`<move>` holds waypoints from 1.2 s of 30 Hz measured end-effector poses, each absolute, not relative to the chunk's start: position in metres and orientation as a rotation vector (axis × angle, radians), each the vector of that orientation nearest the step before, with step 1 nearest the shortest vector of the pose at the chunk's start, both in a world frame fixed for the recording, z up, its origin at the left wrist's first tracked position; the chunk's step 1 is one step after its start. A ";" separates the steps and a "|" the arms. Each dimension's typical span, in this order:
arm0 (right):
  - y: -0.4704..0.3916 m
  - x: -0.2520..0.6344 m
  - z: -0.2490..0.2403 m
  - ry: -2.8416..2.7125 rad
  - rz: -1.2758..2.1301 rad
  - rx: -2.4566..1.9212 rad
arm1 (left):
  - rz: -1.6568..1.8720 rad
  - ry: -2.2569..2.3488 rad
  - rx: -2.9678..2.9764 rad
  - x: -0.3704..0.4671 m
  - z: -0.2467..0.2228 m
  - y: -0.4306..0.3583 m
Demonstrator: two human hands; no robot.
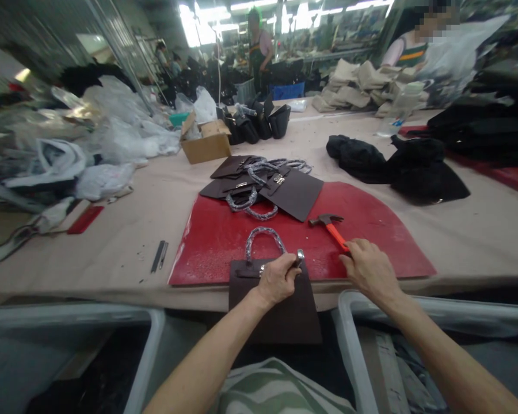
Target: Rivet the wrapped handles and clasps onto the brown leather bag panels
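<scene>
A dark brown handbag panel [280,319] hangs partly over the table's front edge, its plastic-wrapped handle [265,233] standing up at the far side. My left hand [280,279] is closed over the panel's metal clasp area, its fingers round a short metal tool [300,256] with a shiny round end. What the tool's lower end touches is hidden by the hand. On the right, my right hand [368,264] grips the orange handle of a claw hammer [337,236]. The hammer's head lies over the red mat [362,218], left of and beyond that hand.
Several similar brown bags [293,192] are piled behind the mat. A cardboard box [206,144], black bags [259,123] and black cloth pieces [423,172] lie farther back. Grey bins [157,339] stand below the table edge on both sides. Co-workers [259,49] are in the background.
</scene>
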State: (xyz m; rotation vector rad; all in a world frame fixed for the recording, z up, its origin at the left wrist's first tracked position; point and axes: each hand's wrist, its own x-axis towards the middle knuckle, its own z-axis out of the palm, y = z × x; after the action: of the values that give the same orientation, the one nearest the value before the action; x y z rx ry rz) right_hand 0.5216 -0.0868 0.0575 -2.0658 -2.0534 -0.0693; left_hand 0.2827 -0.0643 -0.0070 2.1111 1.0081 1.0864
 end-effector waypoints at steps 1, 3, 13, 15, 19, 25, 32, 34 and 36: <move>-0.083 0.511 0.053 -2.094 -0.042 -1.928 | 1.081 1.010 2.114 0.282 -0.006 -0.064; -0.081 0.489 0.042 -2.168 0.132 -1.665 | 1.079 1.008 2.122 0.282 -0.005 -0.065; -0.081 0.450 -0.007 -2.174 0.360 -1.458 | 1.371 1.080 1.232 0.269 0.004 -0.055; -0.079 0.453 -0.010 -2.189 0.347 -1.443 | 1.415 1.133 1.026 0.240 0.009 -0.043; -0.074 0.458 -0.020 -2.172 0.209 -1.382 | 1.214 1.629 1.187 0.136 0.021 -0.017; -0.060 0.460 -0.042 -2.184 0.001 -1.326 | 0.703 2.429 1.248 -0.033 0.042 -0.013; -0.064 0.456 -0.033 -2.194 0.039 -1.369 | 0.201 2.667 1.275 -0.098 0.037 -0.028; -0.069 0.452 -0.025 -2.186 0.098 -1.406 | 0.120 2.657 1.323 -0.095 0.035 -0.030; -0.073 0.449 -0.018 -2.177 0.168 -1.439 | 0.099 2.661 1.411 -0.084 0.031 -0.029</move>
State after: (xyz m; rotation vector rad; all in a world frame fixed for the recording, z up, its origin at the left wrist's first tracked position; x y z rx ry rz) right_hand 0.4486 -0.0728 -0.0184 -1.4393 -2.1765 0.1682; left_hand -0.0840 -0.0294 0.0307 1.4113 2.6610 0.0995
